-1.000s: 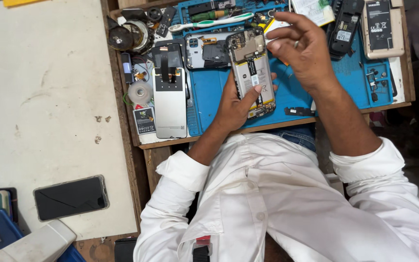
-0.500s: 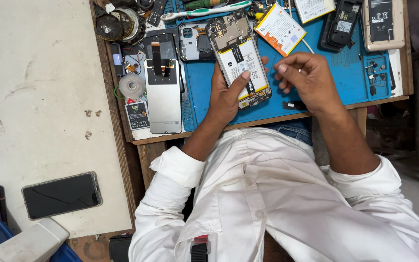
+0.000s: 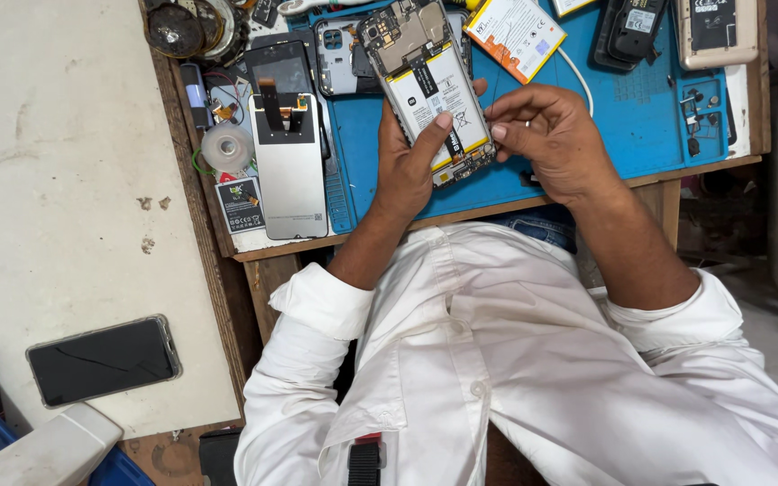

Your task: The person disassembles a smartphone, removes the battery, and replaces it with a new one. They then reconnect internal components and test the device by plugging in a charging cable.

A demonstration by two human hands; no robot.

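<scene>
My left hand [image 3: 413, 160] grips an opened phone [image 3: 425, 85] from below, thumb pressed on its white battery; the circuit board shows at the far end. My right hand [image 3: 547, 139] rests beside the phone's right edge, fingertips pinched together close to the battery. Whether it holds a small part I cannot tell. Both are over the blue work mat [image 3: 605, 121] on a wooden bench.
A silver back panel [image 3: 290, 166] with a flex strip lies left of the mat, beside a tape roll [image 3: 227, 147]. A loose battery [image 3: 517, 31] and dark phone bodies [image 3: 632, 31] lie at the far side. A black phone [image 3: 103, 360] lies on the white surface at left.
My right hand came down from the far end of the phone to its right edge. The view shifted, so the bench now sits higher in frame.
</scene>
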